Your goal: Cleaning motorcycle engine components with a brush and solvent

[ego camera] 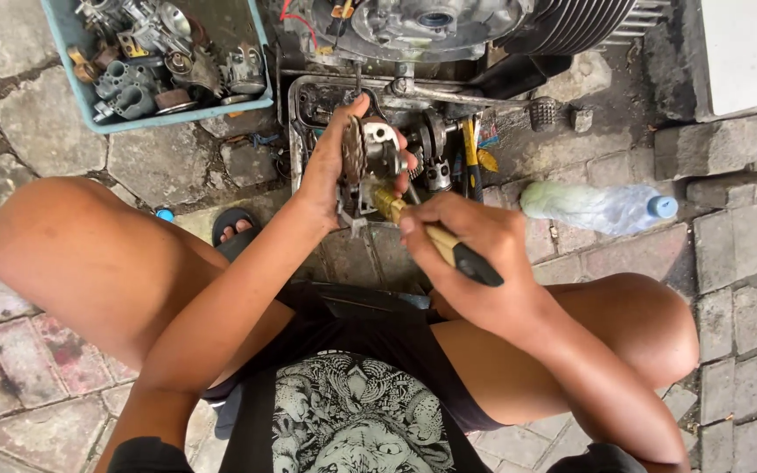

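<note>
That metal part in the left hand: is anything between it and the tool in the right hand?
Nothing visible. The left hand holds the metal part up, and the screwdriver in the right hand reaches its underside directly.

Carb work out on the paving stones

Left hand (330,171) is wrapped round a grimy silver metal carburettor part (368,156), right hand (475,254) pokes it with a yellow-and-black-handled screwdriver (440,243). Blue plastic tray (63,35) of greasy metal parts far left, crumpled clear plastic bottle (597,208) with a blue cap on the right.
</note>
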